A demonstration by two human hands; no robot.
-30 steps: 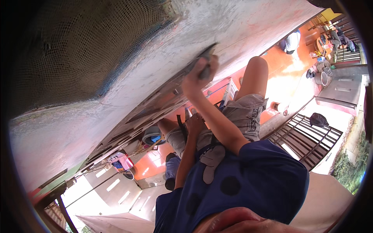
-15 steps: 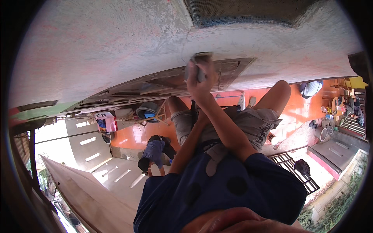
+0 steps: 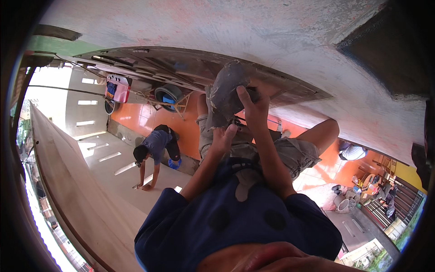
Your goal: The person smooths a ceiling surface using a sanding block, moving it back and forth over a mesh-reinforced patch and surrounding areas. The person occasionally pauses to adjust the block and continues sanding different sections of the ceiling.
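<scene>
A worn grey sheet of sandpaper (image 3: 224,88) with ragged, pale edges is spread out between my hands, in front of the wall. My left hand (image 3: 223,138) pinches its lower edge, thumb up. Higher up and to the right, my right hand (image 3: 256,106) grips the sheet's right side, thumb on its face and the other fingers partly hidden behind it. Beyond the sandpaper rises the whitish wall (image 3: 272,31) with pink patches and rough spots. A brown wooden frame (image 3: 181,65) is set in that wall, partly covered by the sheet.
A dark mesh-covered opening (image 3: 385,54) is at upper right. Below lie the orange tiled floor (image 3: 140,119), a dark tub (image 3: 168,96) and a wooden stand (image 3: 183,106). Another person (image 3: 158,143) bends at left by a pale wall. Buckets (image 3: 343,206) stand at lower right.
My right hand has come off the wall, where it pressed the folded sandpaper. The sheet is now opened out, and my left hand has risen to hold it. The view has turned.
</scene>
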